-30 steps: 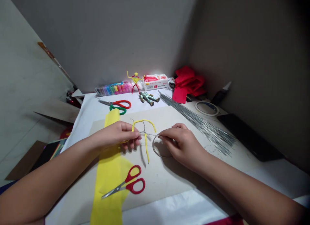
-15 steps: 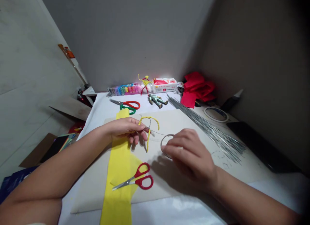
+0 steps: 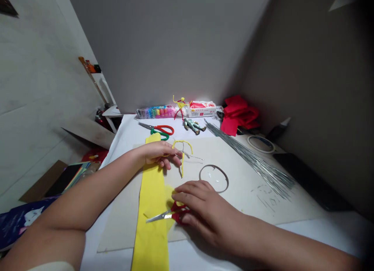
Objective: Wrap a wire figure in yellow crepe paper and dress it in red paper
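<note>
The left hand (image 3: pixel 160 154) pinches the yellow-wrapped wire figure (image 3: pixel 182 164) above the card, well apart from the right hand (image 3: pixel 201 210), which covers the red-handled scissors (image 3: pixel 165 215) on the yellow paper strip (image 3: pixel 152 236), grip unclear; a slackening pinch could drop the figure and kink its thin wire.

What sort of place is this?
Likely a small craft corner, maybe at home: a bundle of wire rods, yellow paper, scissors, a wire figure and a pack of coloured clay share one table.
</note>
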Available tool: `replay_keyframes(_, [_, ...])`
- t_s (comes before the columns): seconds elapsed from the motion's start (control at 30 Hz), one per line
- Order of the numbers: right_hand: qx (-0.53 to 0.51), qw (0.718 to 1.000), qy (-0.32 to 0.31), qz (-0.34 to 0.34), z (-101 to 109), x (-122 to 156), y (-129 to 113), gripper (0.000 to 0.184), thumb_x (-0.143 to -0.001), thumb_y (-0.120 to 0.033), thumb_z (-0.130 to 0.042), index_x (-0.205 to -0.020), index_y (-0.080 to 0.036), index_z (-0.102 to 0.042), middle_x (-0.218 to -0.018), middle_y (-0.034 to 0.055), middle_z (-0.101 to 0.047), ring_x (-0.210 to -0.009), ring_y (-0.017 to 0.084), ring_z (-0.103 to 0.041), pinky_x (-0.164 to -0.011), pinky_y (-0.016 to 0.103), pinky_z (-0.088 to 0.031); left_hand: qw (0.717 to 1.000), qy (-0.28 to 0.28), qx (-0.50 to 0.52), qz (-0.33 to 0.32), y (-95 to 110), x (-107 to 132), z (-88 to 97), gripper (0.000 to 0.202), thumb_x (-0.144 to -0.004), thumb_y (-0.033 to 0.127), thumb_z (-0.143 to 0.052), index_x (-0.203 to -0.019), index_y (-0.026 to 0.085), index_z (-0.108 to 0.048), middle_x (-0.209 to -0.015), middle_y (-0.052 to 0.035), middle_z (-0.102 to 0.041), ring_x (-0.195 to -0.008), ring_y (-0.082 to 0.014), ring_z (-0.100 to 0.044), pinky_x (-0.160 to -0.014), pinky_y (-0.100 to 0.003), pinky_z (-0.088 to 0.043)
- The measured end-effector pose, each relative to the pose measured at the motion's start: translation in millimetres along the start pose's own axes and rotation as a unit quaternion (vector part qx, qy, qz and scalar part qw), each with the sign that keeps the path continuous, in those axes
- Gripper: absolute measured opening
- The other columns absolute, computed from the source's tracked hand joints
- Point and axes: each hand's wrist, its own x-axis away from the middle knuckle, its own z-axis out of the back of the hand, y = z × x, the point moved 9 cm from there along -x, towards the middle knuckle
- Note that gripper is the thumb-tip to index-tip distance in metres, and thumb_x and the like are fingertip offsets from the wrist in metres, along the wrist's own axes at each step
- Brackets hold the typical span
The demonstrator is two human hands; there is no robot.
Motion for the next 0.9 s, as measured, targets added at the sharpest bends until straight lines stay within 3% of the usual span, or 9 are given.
replay_keyframes(0.13, [0.038,0.998,0.018,-0.051,-8,-19,5,0.017,-0.085,-0.01,-0.048,-0.096,-0.018,-0.058,-0.088,0.0048,-0.063,-0.082,0.017,-0.054,-0.079,0.03,-0.04,1.0,0.005,-0.006,-0.004,1,3,-1.8,0.038,-0.077,0.04,-0.065,-0.1,0.009,-0.063,-0.099,-0.0183,-0.071,-0.054,-0.0139,-0.068,-0.037,-0.015,-0.041])
replay_keyframes(0.23, [0.115,0.992,0.021,-0.052,-17,-38,8,0.013,-0.076,-0.011,-0.055,-0.088,-0.016,-0.057,-0.091,0.0089,-0.062,-0.082,0.02,-0.054,-0.07,0.029,-0.041,1.0,0.012,-0.014,-0.007,2,4,-3.0,0.039,-0.076,0.042,-0.065,-0.098,0.009,-0.064,-0.098,-0.0179,-0.071,-0.056,-0.0146,-0.068,-0.038,-0.016,-0.04])
replay_keyframes(0.33, [0.142,0.987,0.037,-0.068,-21,-52,15,0.009,-0.077,-0.014,-0.054,-0.086,-0.015,-0.057,-0.1,0.0122,-0.061,-0.083,0.021,-0.055,-0.064,0.028,-0.04,1.0,0.02,-0.017,-0.01,2,4,-2.0,0.039,-0.075,0.042,-0.067,-0.096,0.009,-0.064,-0.096,-0.017,-0.071,-0.059,-0.0143,-0.068,-0.04,-0.016,-0.041])
replay_keyframes(0.5, [0.117,0.988,0.046,-0.083,-22,-57,23,0.009,-0.077,-0.013,-0.055,-0.068,-0.016,-0.054,-0.076,0.0062,-0.062,-0.069,0.017,-0.055,-0.058,0.025,-0.038,1.0,0.015,-0.016,-0.013,3,4,-0.7,0.042,-0.072,0.043,-0.069,-0.096,0.01,-0.065,-0.096,-0.0162,-0.071,-0.064,-0.0166,-0.069,-0.043,-0.018,-0.043])
replay_keyframes(0.73, [0.053,0.987,0.125,-0.081,5,-46,27,0.01,-0.087,-0.012,-0.042,-0.087,-0.018,-0.051,-0.079,0.0022,-0.06,-0.067,0.013,-0.053,-0.062,0.022,-0.04,1.0,0.017,0.007,-0.023,7,5,-1.3,0.033,-0.074,0.039,-0.068,-0.089,0.009,-0.067,-0.09,-0.0142,-0.072,-0.06,-0.0149,-0.067,-0.043,-0.018,-0.045])
replay_keyframes(0.9, [-0.145,0.957,0.222,-0.117,39,-34,54,0.008,-0.081,-0.016,-0.053,-0.089,-0.018,-0.055,-0.082,0.0009,-0.062,-0.071,0.013,-0.056,-0.067,0.025,-0.046,0.997,0.049,0.041,-0.036,14,11,-2.4,0.026,-0.075,0.032,-0.069,-0.086,0.009,-0.067,-0.084,-0.0122,-0.072,-0.059,-0.0135,-0.066,-0.045,-0.018,-0.045])
